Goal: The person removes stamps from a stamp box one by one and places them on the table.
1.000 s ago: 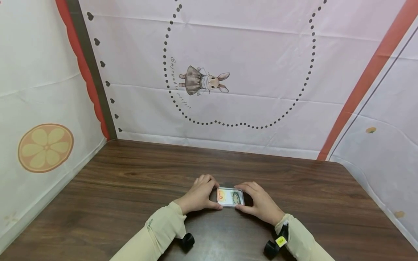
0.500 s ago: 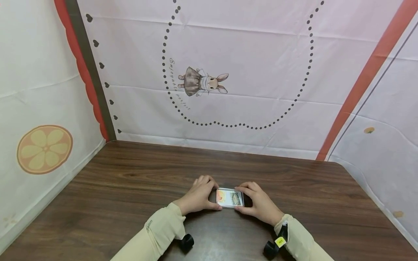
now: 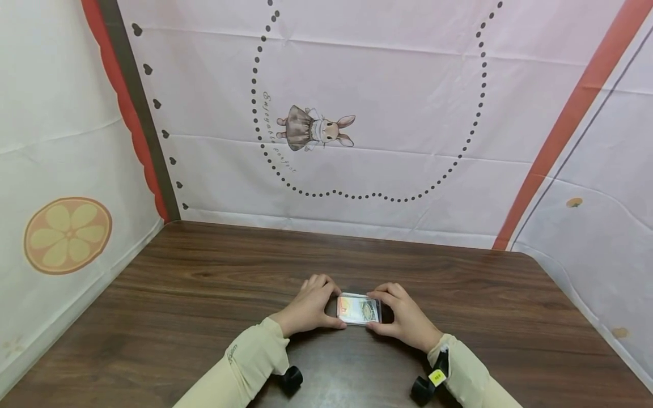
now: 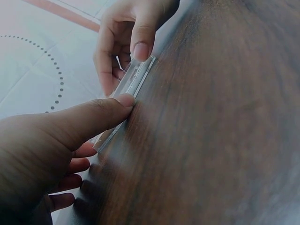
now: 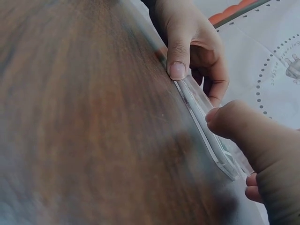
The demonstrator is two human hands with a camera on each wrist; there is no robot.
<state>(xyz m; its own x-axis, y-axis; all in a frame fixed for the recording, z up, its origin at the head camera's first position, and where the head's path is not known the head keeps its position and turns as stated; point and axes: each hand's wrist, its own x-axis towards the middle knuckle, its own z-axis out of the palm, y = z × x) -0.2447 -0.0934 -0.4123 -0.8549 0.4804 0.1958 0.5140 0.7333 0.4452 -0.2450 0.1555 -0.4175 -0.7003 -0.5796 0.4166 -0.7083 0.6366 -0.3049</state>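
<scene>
A small clear plastic case [image 3: 359, 309] with a printed card in it lies flat, close on the table. The card has an orange print at its left and a darker picture at its right. My left hand [image 3: 310, 304] pinches the left end of the case, thumb on the near edge and index finger on the far one. At the other end my right hand [image 3: 405, 319] pinches it the same way. In the left wrist view, the clear case edge [image 4: 108, 139] shows a thin gap between two layers; the right wrist view shows the layered edge [image 5: 206, 133] too.
The dark wood-grain table [image 3: 229, 260] spreads around the hands. Behind it hangs a pale cloth [image 3: 408, 113] with a printed rabbit, and more cloth stands at both sides. Black wrist devices [image 3: 292, 378] sit under both sleeves.
The upper layer of the case has shifted slightly and sits a little askew over the lower one, with more glare on it. Both hands keep nearly the same place and pinch.
</scene>
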